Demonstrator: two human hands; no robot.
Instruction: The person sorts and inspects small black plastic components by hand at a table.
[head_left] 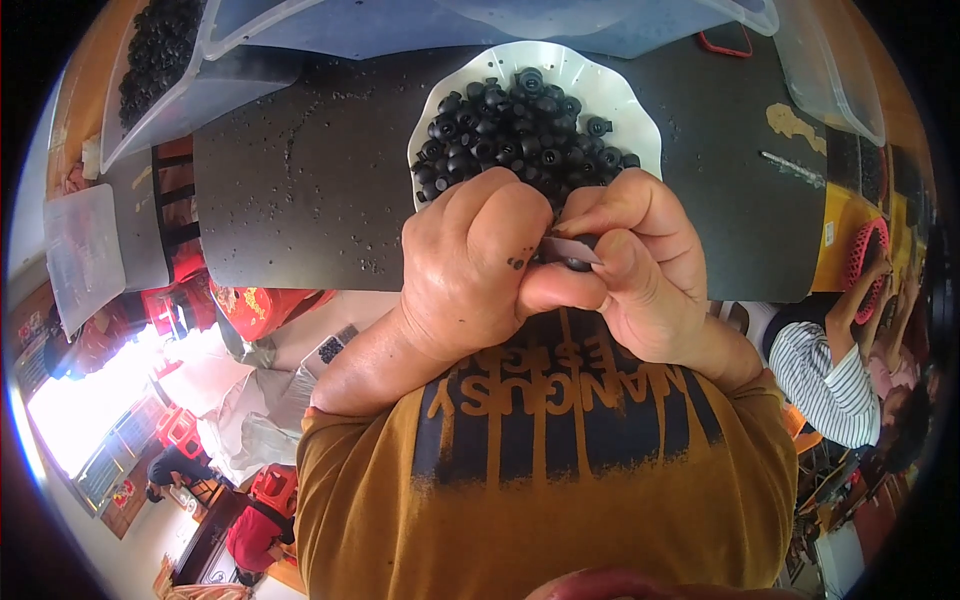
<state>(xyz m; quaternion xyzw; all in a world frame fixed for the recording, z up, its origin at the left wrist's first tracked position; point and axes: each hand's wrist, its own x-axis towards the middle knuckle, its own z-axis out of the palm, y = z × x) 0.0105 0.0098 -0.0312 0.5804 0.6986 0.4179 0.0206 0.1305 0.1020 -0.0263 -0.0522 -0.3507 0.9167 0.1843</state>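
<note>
Both hands meet just in front of a white scalloped plate (640, 110) heaped with small round black parts (510, 135). My left hand (470, 260) is closed in a fist, and a thin flat greyish piece like a blade (572, 250) juts out of it toward the right thumb. My right hand (655, 265) pinches one small black part (578, 265) against that flat piece; fingers hide most of the part. A few black crumbs stick to the skin of the left hand beside its thumb.
The dark table (290, 180) is strewn with black crumbs. Clear plastic bins (400, 35) stand along its far side, and one at far left holds more black parts (160, 60). A red-edged phone-like object (725, 40) lies far right. Another person in stripes (825, 375) sits at right.
</note>
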